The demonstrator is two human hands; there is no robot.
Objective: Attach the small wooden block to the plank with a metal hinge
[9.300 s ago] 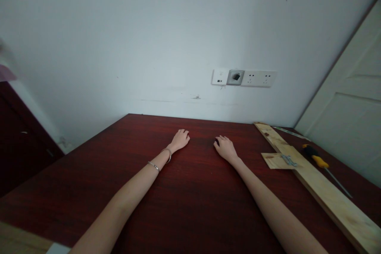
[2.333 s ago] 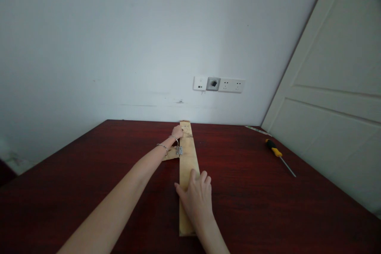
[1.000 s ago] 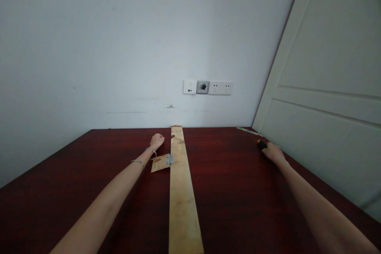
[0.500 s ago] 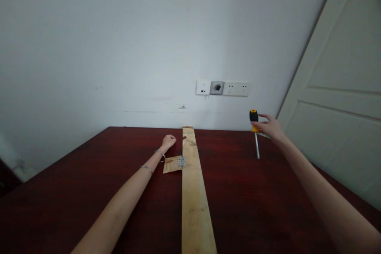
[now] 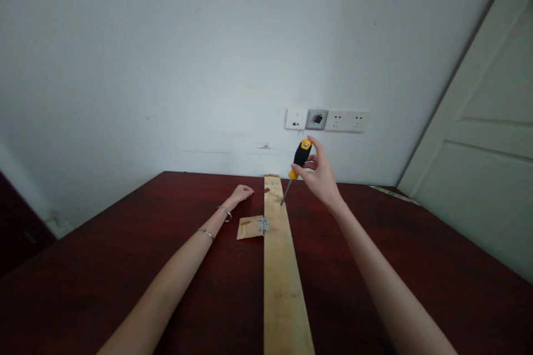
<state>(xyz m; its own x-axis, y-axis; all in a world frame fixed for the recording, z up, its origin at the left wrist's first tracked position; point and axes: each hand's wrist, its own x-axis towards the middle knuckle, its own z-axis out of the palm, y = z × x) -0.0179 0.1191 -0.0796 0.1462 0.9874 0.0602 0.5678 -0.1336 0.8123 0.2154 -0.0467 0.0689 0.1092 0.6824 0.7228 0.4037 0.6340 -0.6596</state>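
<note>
My right hand [image 5: 320,175] grips a screwdriver [image 5: 301,154] by its black and yellow handle. The metal shaft slants down to the left, its tip over the long wooden board [image 5: 283,283]; whether it touches cannot be told. My left hand [image 5: 240,194] rests on the table left of the board, fingers curled closed; anything inside is hidden. Nearer me, a metal hinge [image 5: 264,224] lies across the board's left edge and a small wooden piece [image 5: 249,227].
The dark red table [image 5: 358,294] runs back to a white wall [image 5: 233,55]. Wall sockets [image 5: 347,121] sit above its back edge. A thin pale strip [image 5: 393,194] lies at the back right, near a white door [image 5: 491,150].
My right hand has brought the screwdriver left from the table's right side to above the board, and its shaft now tilts. My left hand stays beside the board. The view has shifted slightly.
</note>
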